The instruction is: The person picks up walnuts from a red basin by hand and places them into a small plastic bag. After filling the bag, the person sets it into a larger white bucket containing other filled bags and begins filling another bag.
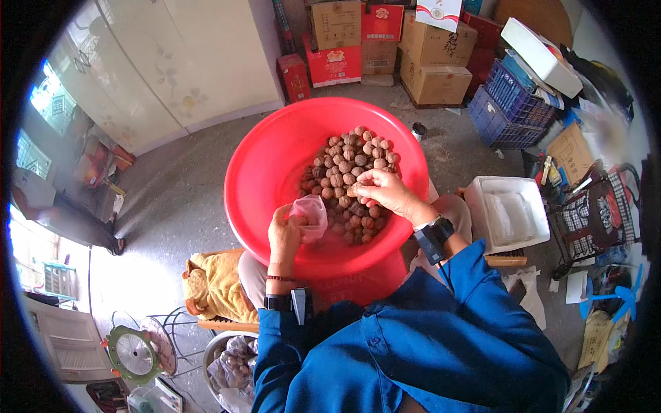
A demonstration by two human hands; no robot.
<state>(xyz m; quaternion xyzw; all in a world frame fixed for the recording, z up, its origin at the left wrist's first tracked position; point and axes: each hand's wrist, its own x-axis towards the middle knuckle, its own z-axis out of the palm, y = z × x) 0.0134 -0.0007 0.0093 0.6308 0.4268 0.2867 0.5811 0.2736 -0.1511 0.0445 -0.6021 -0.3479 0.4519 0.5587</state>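
Note:
A large red plastic basin [258,172] stands in front of me, with a heap of brown walnuts [348,160] on its right side. My left hand [284,234] is closed on a small clear plastic bag [315,212] over the near left part of the basin. Something brownish shows inside the bag, too blurred to name. Above the heap, my right hand [390,194] pinches a light brown walnut [354,190] between thumb and fingers. Its lower fingers hang close over the other walnuts.
A white foam box [492,237] stands right of the basin, and a yellow cloth [219,286] lies to its left. Behind are cardboard boxes [441,45] and blue crates [506,113]. A bucket with plastic bags [233,365] is at lower left. Another person [65,210] stands far left.

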